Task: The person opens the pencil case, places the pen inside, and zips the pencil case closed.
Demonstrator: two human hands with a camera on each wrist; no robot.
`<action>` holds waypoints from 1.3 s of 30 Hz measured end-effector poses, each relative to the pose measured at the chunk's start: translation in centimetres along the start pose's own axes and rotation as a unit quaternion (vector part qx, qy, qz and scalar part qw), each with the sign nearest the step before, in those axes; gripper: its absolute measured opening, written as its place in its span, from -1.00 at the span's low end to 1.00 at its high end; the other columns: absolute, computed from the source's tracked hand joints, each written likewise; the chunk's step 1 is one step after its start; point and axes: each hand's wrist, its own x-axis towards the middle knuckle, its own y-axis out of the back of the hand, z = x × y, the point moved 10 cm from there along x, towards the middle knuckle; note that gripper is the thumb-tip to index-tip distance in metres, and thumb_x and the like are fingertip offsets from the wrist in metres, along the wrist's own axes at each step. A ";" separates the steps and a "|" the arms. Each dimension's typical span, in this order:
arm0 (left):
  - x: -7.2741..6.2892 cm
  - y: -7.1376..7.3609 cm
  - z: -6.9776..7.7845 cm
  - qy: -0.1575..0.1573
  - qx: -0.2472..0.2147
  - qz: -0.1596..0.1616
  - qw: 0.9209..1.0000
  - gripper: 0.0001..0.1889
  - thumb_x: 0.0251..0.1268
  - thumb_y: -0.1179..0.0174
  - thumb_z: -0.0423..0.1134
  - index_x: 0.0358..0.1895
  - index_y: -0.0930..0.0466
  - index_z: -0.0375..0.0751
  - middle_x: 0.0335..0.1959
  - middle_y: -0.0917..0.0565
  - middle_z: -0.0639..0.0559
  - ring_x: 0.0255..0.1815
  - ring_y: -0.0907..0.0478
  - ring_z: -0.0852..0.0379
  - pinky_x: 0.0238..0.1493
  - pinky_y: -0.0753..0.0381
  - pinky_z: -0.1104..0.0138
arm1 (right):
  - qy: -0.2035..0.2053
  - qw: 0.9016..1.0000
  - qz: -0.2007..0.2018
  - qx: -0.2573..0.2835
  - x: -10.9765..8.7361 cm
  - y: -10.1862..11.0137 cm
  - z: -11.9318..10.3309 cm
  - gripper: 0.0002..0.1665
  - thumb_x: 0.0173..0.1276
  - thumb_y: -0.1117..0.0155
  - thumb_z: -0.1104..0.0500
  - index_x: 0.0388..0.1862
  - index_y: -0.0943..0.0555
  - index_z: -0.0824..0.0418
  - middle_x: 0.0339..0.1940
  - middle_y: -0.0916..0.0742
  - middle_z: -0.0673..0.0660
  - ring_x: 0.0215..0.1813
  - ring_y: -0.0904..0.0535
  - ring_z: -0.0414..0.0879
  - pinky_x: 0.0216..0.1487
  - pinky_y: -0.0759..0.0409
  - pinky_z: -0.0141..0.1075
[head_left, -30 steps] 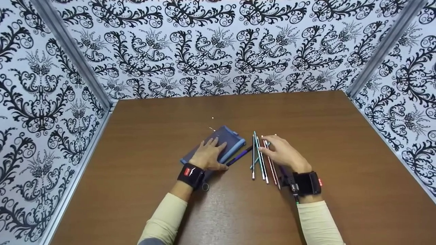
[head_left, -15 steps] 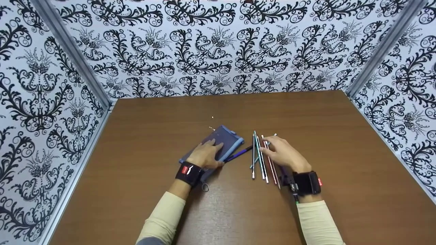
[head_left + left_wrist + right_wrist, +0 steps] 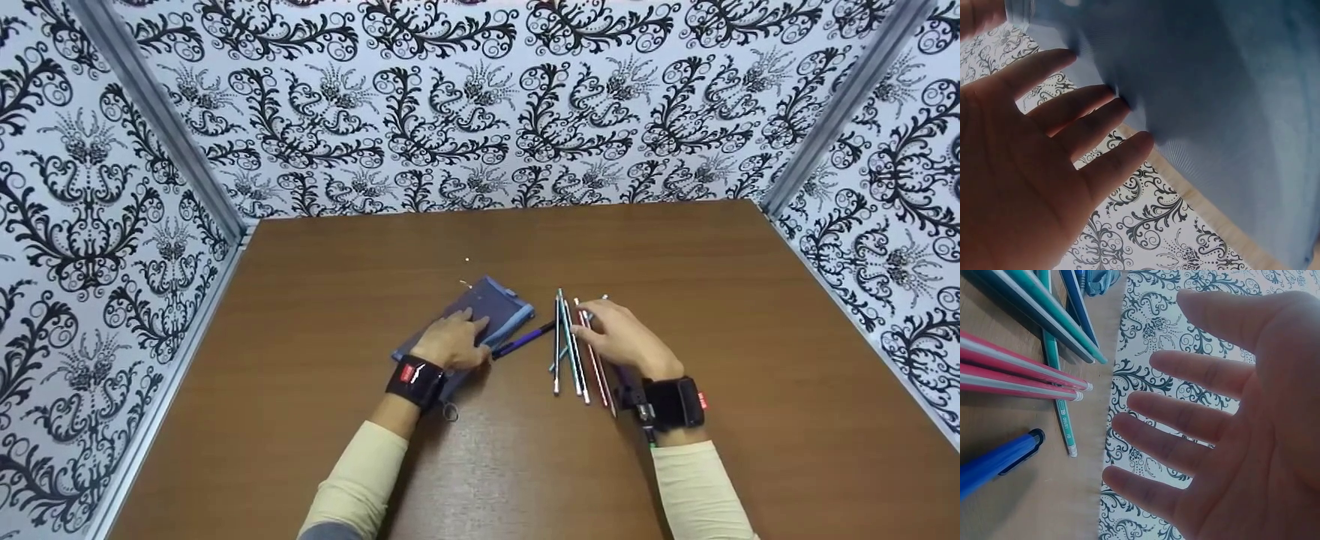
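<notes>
We find patterned walls (image 3: 480,112), black scrolls on white, on three sides of a brown wooden table (image 3: 322,300), with metal posts (image 3: 847,112) at the two far corners. On the table, near the middle, we record a blue pouch (image 3: 501,304) lying flat and at a slant. The left hand (image 3: 448,341) rests on it, fingers spread wide; in the left wrist view we see the fingertips touching its fabric. A purple pen (image 3: 525,340) lies aslant between the pouch and the pencils (image 3: 568,349), one end close to the left thumb. We note the pencils to the right of the pouch, laid side by side and pointing roughly away from the person, dark, teal and red among them. One teal pencil (image 3: 1063,419) crosses beneath the others. The right hand (image 3: 628,337) is poised over the right side of this group, its grip wide, with the fingers apart in the right wrist view; we cannot tell whether it touches a pencil. In that same view a blue pen (image 3: 1002,458) lies beside the red pencils (image 3: 1024,367). Both wrists carry black bands (image 3: 416,381) below cream sleeves (image 3: 360,472), and we observe a small ring (image 3: 450,411) near the left band.
</notes>
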 end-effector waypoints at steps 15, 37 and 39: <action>-0.2 0.6 0.8 0.016 0.023 0.025 0.999 -0.49 0.56 0.16 -0.07 0.48 -0.33 -0.06 0.47 -0.32 -0.26 0.46 -0.30 -0.23 0.41 -0.31 -0.09 | -0.059 0.998 -0.010 -0.009 -0.4 0.1 0.9 -0.35 0.48 -0.16 0.06 0.42 -0.36 0.39 0.47 -0.31 0.49 0.52 -0.12 0.40 0.49 0.00 0.28; -0.2 3.3 1.0 0.045 0.042 0.185 0.981 -0.51 0.52 0.13 -0.05 0.38 -0.47 -0.12 0.11 -0.68 -0.20 -0.06 -0.69 -0.29 -0.15 -0.65 -0.07 | -0.072 0.997 -0.026 -0.019 -0.6 -0.2 0.8 -0.32 0.47 -0.17 0.07 0.45 -0.33 0.37 0.52 -0.22 0.50 0.55 -0.01 0.41 0.50 0.16 0.30; -0.2 3.5 1.0 0.049 0.038 0.194 0.979 -0.52 0.52 0.13 -0.06 0.37 -0.48 -0.12 0.06 -0.71 -0.20 -0.11 -0.70 -0.28 -0.20 -0.66 -0.06 | -0.069 0.997 -0.026 -0.022 -0.6 -0.2 0.8 -0.33 0.47 -0.17 0.06 0.44 -0.34 0.38 0.51 -0.24 0.50 0.54 -0.02 0.42 0.49 0.13 0.32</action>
